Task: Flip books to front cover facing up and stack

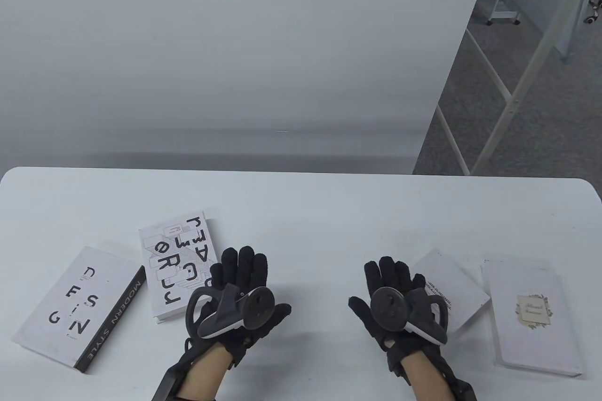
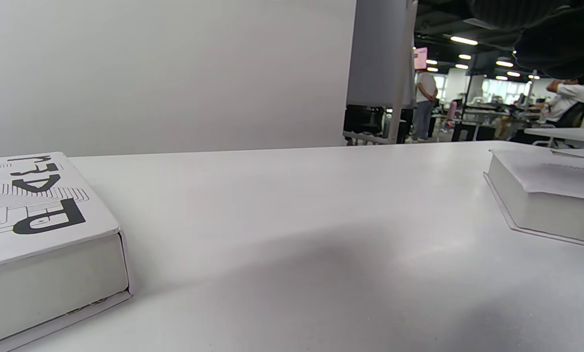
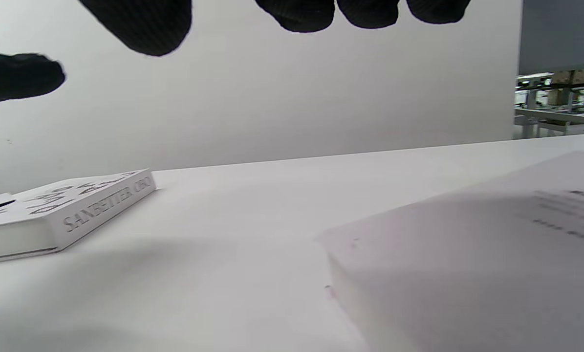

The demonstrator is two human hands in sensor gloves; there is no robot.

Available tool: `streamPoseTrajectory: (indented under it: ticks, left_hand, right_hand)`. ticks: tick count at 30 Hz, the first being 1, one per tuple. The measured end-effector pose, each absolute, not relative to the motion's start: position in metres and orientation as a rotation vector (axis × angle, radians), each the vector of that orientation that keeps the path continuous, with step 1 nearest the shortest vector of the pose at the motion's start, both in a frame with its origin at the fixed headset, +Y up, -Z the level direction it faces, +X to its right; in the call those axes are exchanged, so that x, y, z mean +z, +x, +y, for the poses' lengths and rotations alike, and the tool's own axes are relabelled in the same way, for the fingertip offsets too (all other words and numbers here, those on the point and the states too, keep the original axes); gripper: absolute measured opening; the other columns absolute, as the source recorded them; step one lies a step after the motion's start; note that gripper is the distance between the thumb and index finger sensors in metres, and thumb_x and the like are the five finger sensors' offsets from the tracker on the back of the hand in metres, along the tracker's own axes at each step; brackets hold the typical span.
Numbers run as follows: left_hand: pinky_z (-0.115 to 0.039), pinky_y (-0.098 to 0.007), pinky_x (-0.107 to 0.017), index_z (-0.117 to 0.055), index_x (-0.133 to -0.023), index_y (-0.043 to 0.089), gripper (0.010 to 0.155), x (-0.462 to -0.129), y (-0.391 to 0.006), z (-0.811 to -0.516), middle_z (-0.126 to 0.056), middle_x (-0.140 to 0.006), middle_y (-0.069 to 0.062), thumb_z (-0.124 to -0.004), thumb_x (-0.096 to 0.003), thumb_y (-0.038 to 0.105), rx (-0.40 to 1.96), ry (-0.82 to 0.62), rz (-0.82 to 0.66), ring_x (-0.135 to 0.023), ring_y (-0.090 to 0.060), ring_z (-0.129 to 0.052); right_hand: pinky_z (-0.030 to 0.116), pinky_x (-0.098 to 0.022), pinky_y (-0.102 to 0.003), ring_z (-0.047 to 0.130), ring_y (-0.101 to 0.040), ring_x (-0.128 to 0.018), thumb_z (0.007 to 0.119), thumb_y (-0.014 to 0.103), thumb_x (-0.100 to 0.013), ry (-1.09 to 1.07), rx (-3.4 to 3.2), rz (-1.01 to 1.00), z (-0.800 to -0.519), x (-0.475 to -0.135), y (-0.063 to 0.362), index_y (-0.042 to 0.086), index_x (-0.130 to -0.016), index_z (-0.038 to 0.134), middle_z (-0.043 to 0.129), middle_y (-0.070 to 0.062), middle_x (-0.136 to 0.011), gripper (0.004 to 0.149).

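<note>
Four books lie flat on the white table (image 1: 305,213). A "DESIGN / MODERN STYLE" book (image 1: 77,309) is far left. A white book with big black letters (image 1: 176,262) lies beside it; it also shows in the left wrist view (image 2: 37,230) and the right wrist view (image 3: 76,205). A plain white book with small text (image 1: 454,288) lies right of centre, also seen close in the right wrist view (image 3: 467,259). A white book with a floral label (image 1: 531,316) is far right. My left hand (image 1: 263,279) is open and empty beside the lettered book. My right hand (image 1: 376,283) is open and empty, overlapping the plain book's left edge.
A grey partition wall (image 1: 235,53) stands behind the table's far edge. The floor and white frame legs (image 1: 512,100) show at the right. My right hand's fingertips (image 3: 301,14) hang above the table without touching anything.
</note>
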State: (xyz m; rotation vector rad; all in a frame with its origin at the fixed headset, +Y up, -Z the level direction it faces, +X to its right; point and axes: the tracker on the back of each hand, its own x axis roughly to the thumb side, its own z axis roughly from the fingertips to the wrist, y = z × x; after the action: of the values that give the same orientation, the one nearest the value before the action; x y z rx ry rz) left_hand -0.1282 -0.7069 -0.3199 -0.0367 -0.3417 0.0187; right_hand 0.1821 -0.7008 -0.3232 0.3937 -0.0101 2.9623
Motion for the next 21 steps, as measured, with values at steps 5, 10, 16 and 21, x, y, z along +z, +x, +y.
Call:
streamPoseTrajectory:
  ticks: [5, 10, 16, 21]
  left_hand:
    - [-0.031, -0.078, -0.065, -0.025, -0.111, -0.003, 0.104, -0.32, -0.131, -0.705, -0.015, -0.11, -0.034, -0.051, -0.0477, 0.075, 0.01, -0.026, -0.335, -0.096, -0.067, -0.018]
    - [-0.025, -0.077, -0.064, -0.026, -0.111, -0.003, 0.103, -0.321, -0.133, -0.705, -0.015, -0.11, -0.033, -0.051, -0.0479, 0.075, 0.008, -0.022, -0.332, -0.095, -0.066, -0.014]
    - [-0.023, -0.077, -0.063, -0.026, -0.111, -0.002, 0.103, -0.323, -0.129, -0.713, -0.016, -0.111, -0.033, -0.052, -0.0479, 0.075, -0.029, -0.043, -0.329, -0.095, -0.066, -0.012]
    - [-0.021, -0.073, -0.064, -0.027, -0.111, -0.002, 0.102, -0.323, -0.125, -0.717, -0.016, -0.11, -0.033, -0.052, -0.0482, 0.074, -0.043, -0.055, -0.339, -0.094, -0.067, -0.013]
  right_hand:
    - [0.036, -0.059, -0.083, 0.039, -0.068, -0.096, 0.06, 0.057, -0.058, 0.181, 2.941, -0.039, -0.69, -0.324, 0.227, 0.004, -0.112, 0.041, 0.034, -0.039, -0.112, 0.078]
    - [0.042, -0.06, -0.079, 0.045, -0.068, -0.093, 0.06, 0.054, -0.059, -0.133, 2.988, -0.045, -0.704, -0.326, 0.267, 0.0, -0.11, 0.044, 0.039, -0.042, -0.109, 0.076]
    - [0.045, -0.06, -0.078, 0.047, -0.068, -0.092, 0.061, 0.055, -0.058, -0.18, 3.002, 0.151, -0.742, -0.329, 0.292, 0.001, -0.11, 0.045, 0.04, -0.041, -0.109, 0.076]
    - [0.049, -0.06, -0.076, 0.052, -0.067, -0.091, 0.062, 0.055, -0.058, -0.182, 3.004, 0.231, -0.755, -0.327, 0.294, 0.001, -0.109, 0.048, 0.044, -0.041, -0.108, 0.075]
